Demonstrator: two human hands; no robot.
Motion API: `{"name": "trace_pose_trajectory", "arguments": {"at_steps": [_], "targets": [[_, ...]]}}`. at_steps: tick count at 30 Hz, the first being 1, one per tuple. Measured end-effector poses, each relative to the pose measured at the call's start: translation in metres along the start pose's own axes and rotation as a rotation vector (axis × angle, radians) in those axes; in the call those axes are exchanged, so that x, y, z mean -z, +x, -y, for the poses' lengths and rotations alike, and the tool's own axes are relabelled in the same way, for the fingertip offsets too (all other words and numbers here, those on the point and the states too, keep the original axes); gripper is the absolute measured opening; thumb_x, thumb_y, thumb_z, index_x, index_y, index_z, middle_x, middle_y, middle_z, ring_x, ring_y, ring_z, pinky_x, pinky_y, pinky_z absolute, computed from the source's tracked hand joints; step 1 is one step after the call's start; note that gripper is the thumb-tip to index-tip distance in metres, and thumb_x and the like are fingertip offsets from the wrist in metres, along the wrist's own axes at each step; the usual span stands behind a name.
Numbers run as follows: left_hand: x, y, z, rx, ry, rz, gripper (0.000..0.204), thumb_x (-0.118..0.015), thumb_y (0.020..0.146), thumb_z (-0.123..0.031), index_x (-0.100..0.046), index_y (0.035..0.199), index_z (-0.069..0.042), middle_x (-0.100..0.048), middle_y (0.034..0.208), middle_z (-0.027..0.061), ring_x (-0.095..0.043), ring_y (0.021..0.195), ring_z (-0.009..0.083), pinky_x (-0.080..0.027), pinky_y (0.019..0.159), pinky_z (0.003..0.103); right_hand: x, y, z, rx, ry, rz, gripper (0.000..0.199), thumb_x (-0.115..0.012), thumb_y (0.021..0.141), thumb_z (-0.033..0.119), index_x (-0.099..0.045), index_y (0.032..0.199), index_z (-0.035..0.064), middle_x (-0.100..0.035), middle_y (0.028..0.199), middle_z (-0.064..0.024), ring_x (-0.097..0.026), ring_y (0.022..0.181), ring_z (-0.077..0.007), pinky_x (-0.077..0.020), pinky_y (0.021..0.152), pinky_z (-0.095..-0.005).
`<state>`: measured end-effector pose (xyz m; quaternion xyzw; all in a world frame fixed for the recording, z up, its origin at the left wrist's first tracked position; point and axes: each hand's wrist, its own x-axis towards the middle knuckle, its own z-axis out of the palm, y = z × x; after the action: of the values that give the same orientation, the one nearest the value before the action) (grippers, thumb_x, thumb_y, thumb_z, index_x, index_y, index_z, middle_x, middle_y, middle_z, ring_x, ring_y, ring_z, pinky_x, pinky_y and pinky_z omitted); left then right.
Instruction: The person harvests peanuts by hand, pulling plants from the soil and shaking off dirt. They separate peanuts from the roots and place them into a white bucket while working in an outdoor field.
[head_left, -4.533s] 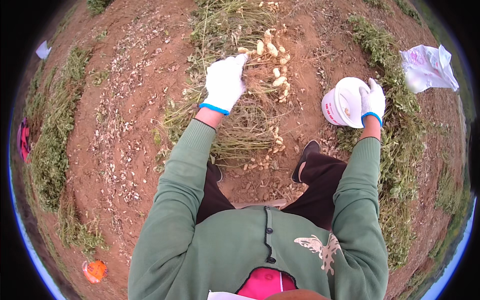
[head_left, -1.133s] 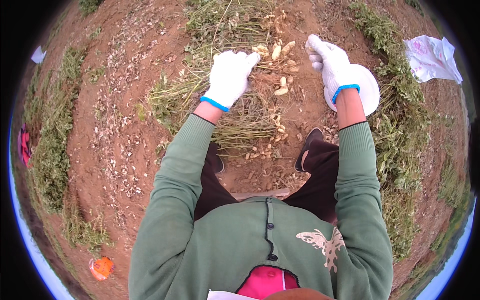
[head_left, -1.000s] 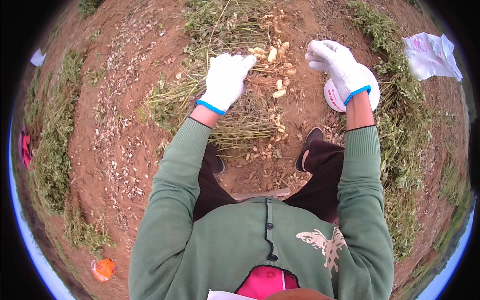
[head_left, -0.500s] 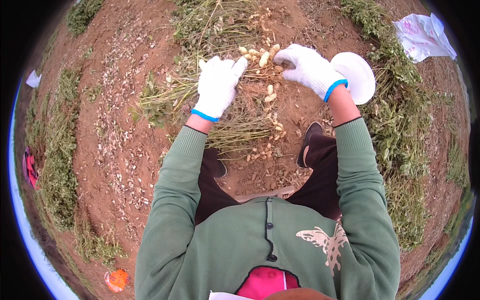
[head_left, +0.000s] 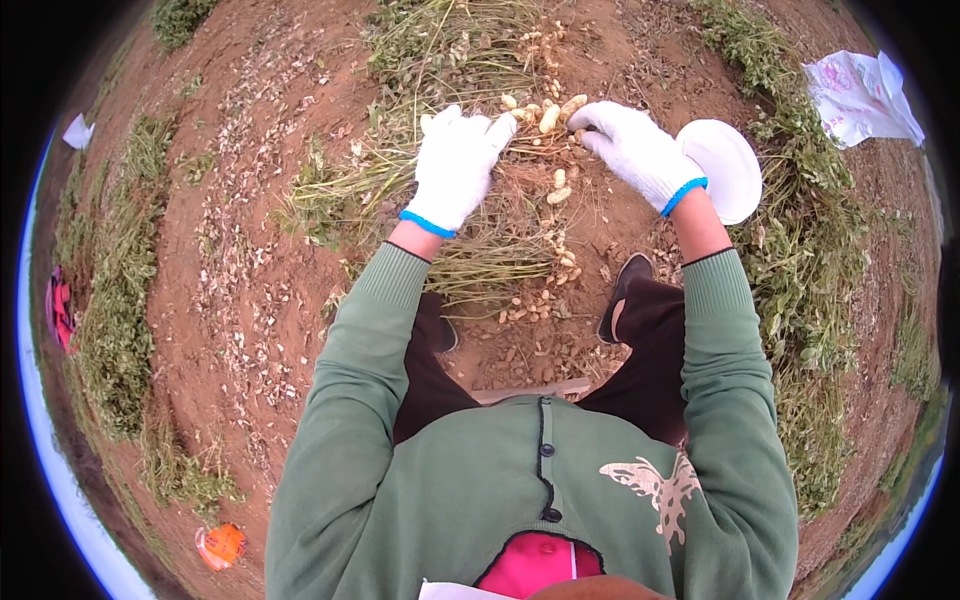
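Both my hands wear white knit gloves with blue cuffs. My left hand [head_left: 458, 165] is closed around the stems of a pulled peanut plant [head_left: 380, 165], whose leafy end lies to the left. Pale peanuts [head_left: 549, 118] cluster at the root end, between my hands. My right hand [head_left: 632, 150] reaches in from the right, its thumb and fingertips closed together at a peanut on the cluster's right side; the glove hides most of it. A white round dish [head_left: 735, 170] lies beside my right wrist, partly covered by it.
More peanut plants [head_left: 490, 265] with pods lie between my feet and farther ahead [head_left: 450, 50]. Rows of green plants [head_left: 810, 290] line the right and left. A white printed sack [head_left: 865, 95] lies far right, an orange bag [head_left: 220, 545] lower left, and something pink [head_left: 60, 310] far left.
My right hand's fingers, spread in a wide curve before, have come together at the peanuts. The left hand keeps its grip. The whole view has shifted slightly.
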<state>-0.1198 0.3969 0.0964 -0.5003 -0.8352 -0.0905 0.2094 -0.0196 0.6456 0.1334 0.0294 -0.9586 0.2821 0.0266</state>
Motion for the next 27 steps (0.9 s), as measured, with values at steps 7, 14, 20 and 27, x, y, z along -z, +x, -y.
{"name": "trace_pose_trajectory", "arguments": {"at_steps": [7, 14, 20, 27], "targets": [[0.001, 0.001, -0.008, 0.009, 0.061, 0.062, 0.035, -0.057, 0.088, -0.016, -0.062, 0.123, -0.017, -0.061, 0.091, 0.0058, -0.058, 0.090, 0.0266, -0.048, 0.086, 0.048, -0.005, 0.000, -0.006, -0.098, 0.101, 0.153, 0.030, -0.061, 0.093, 0.019, -0.063, 0.120, 0.0074, -0.071, 0.108, -0.0126, -0.067, 0.102, -0.0282, -0.0509, 0.091, -0.0369], [-0.001, 0.000, -0.006, 0.012, 0.031, -0.018, 0.037, -0.059, 0.084, -0.010, -0.063, 0.120, -0.016, -0.062, 0.088, 0.0054, -0.060, 0.083, 0.0260, -0.048, 0.078, 0.042, -0.005, 0.002, 0.005, -0.102, -0.201, -0.046, 0.029, -0.065, 0.092, 0.020, -0.067, 0.117, 0.0051, -0.071, 0.109, -0.0123, -0.067, 0.101, -0.0254, -0.0508, 0.091, -0.0356], [-0.006, 0.003, -0.001, 0.001, -0.046, -0.120, 0.047, -0.063, 0.075, -0.002, -0.066, 0.120, -0.016, -0.062, 0.085, 0.0046, -0.059, 0.079, 0.0265, -0.047, 0.069, 0.040, 0.001, 0.000, 0.000, -0.351, 0.470, -0.248, 0.027, -0.071, 0.091, 0.021, -0.072, 0.113, 0.0047, -0.072, 0.098, -0.0070, -0.064, 0.080, -0.0163, -0.0523, 0.072, -0.0307], [-0.005, -0.002, -0.001, -0.028, 0.024, -0.020, 0.045, -0.059, 0.081, -0.006, -0.064, 0.125, -0.018, -0.062, 0.088, 0.0032, -0.058, 0.085, 0.0258, -0.046, 0.078, 0.044, 0.037, -0.014, -0.095, -0.500, 0.548, -0.422, 0.029, -0.067, 0.095, 0.018, -0.069, 0.121, 0.0040, -0.069, 0.100, -0.0065, -0.060, 0.080, -0.0122, -0.0504, 0.071, -0.0263]]}}
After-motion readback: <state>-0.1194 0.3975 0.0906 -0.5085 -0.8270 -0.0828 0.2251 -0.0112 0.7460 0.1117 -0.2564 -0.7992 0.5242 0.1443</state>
